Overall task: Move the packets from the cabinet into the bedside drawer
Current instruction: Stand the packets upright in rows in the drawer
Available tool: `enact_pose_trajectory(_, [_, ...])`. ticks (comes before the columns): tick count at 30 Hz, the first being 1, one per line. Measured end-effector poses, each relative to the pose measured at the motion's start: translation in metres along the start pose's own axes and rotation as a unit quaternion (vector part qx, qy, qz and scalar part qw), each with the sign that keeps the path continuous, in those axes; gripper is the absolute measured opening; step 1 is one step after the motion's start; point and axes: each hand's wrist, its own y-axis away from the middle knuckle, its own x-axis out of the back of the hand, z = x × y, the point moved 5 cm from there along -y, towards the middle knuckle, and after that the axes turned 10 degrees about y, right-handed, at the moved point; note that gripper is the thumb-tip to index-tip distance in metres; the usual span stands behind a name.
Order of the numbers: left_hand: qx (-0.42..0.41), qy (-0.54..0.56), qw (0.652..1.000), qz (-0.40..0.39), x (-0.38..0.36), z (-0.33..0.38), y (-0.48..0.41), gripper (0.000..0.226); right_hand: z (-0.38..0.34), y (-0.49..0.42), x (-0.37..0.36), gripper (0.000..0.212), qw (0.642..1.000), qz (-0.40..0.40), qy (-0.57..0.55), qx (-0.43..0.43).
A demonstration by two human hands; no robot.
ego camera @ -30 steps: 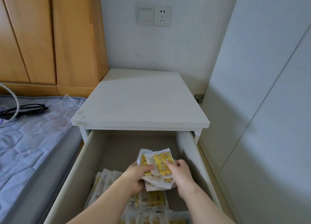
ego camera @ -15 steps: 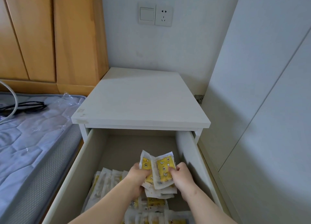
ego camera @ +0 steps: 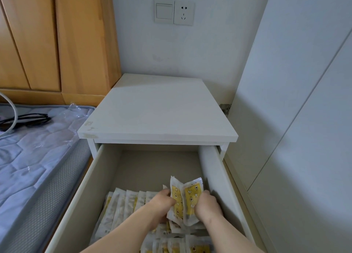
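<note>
Both hands grip a bundle of packets (ego camera: 185, 199), my left hand (ego camera: 162, 203) at its 9 o'clock edge, my right hand (ego camera: 207, 205) at 3 o'clock, inside the bedside drawer (ego camera: 222, 176) (right half). Placing step, I think; next I should lower it beside the row (ego camera: 125, 201) and let go.

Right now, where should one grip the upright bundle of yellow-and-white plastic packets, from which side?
Take the yellow-and-white packet bundle by its long side edges, one from each side, as the left hand and right hand do: it stands upright, tops splayed.
</note>
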Motion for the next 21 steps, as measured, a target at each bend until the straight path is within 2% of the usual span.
enact_pose_trajectory(4, [-0.006, -0.014, 1.000, 0.015, 0.001, 0.000, -0.001, 0.024, -0.012, 0.007, -0.003, 0.066, 0.993, -0.001, 0.120, 0.015])
enact_pose_trajectory(7, [-0.018, -0.030, 0.999, 0.025, 0.002, 0.001, 0.002, 0.019, -0.019, 0.012, 0.002, 0.073, 0.976, 0.018, 0.213, 0.032])
enact_pose_trajectory(10, [-0.043, -0.063, 0.996, 0.047, 0.007, 0.004, 0.003, 0.027, -0.022, 0.012, 0.006, 0.054, 0.966, 0.007, 0.255, 0.040])
enact_pose_trajectory(13, [-0.082, -0.130, 0.986, 0.071, 0.011, 0.007, 0.002, 0.023, -0.020, 0.013, 0.006, 0.026, 0.972, -0.017, 0.227, 0.056])
enact_pose_trajectory(21, [-0.096, -0.218, 0.966, 0.098, 0.006, 0.005, 0.003, 0.021, -0.010, 0.017, 0.004, 0.033, 0.947, -0.011, 0.310, 0.084])
